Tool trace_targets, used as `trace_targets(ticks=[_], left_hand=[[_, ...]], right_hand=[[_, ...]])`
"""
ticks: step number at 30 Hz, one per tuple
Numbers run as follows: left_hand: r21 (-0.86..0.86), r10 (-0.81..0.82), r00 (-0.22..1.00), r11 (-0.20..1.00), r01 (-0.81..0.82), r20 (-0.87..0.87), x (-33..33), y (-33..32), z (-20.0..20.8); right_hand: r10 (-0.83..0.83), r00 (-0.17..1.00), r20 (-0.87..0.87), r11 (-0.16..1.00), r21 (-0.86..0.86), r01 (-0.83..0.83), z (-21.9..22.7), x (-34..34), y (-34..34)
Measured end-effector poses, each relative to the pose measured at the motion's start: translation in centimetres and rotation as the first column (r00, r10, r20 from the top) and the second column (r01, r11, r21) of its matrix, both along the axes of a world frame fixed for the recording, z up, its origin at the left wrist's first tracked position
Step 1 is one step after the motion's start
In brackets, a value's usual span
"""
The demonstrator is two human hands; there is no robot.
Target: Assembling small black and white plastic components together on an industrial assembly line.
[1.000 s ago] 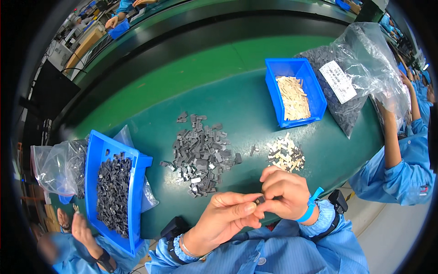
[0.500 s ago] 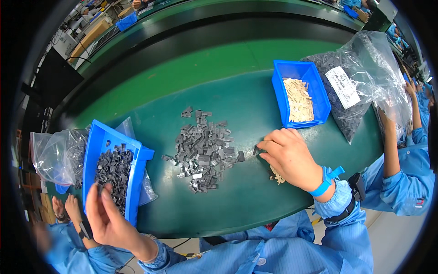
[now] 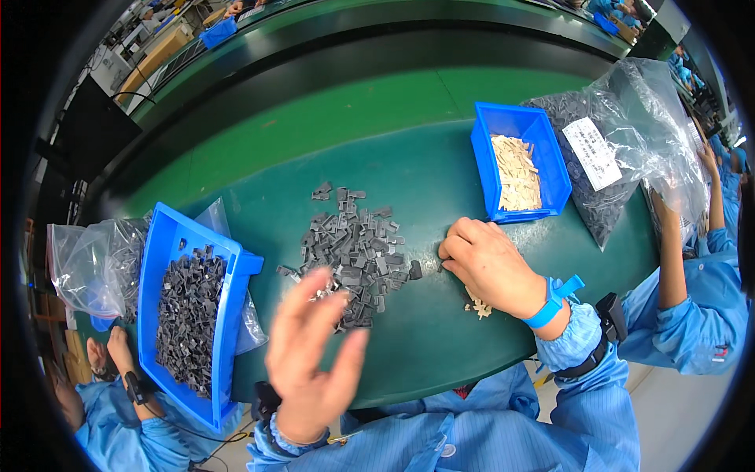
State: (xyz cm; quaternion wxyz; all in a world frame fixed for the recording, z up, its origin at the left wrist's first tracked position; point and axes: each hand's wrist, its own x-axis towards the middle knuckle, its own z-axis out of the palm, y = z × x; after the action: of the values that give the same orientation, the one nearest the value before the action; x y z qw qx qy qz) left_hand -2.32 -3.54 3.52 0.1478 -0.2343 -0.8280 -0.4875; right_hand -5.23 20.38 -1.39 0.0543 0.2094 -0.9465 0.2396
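Note:
My left hand (image 3: 311,370), a little blurred, hovers with fingers spread over the near edge of a loose pile of small dark grey plastic parts (image 3: 350,244); nothing shows in it. To the right of the pile, my right hand (image 3: 491,267) rests low over the table with its fingers curled together around a small dark grey part, mostly hidden by the fingertips. Several cream-coloured slips (image 3: 477,305) lie beneath that hand's palm. At left a tilted blue bin (image 3: 236,303) holds many small black parts (image 3: 189,315).
Beyond my right hand stands a blue bin (image 3: 485,169) of cream-coloured slips (image 3: 515,173). Next to it lies a clear bag of dark parts (image 3: 578,157). Another plastic bag (image 3: 98,263) sits left of the tilted bin. Co-workers' arms (image 3: 671,244) are at both sides.
My left hand has moved right, from the bin of black parts to the near edge of the grey pile, and its fingers have spread. My right hand has shifted slightly left.

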Motion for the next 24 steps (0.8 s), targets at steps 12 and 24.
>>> trace_targets(ticks=[12,24], left_hand=[[0.723,-0.689,0.289,0.690,-0.018,0.665,0.5,3.3,-2.4],[0.695,-0.622,0.445,0.719,0.001,0.644,0.8,3.5,-1.9]], right_hand=[[0.161,0.901,-0.402,0.928,-0.249,-0.277,3.0,2.6,-0.9],[0.100,0.959,-0.264,0.789,-0.567,-0.238,3.8,4.3,-1.7]])
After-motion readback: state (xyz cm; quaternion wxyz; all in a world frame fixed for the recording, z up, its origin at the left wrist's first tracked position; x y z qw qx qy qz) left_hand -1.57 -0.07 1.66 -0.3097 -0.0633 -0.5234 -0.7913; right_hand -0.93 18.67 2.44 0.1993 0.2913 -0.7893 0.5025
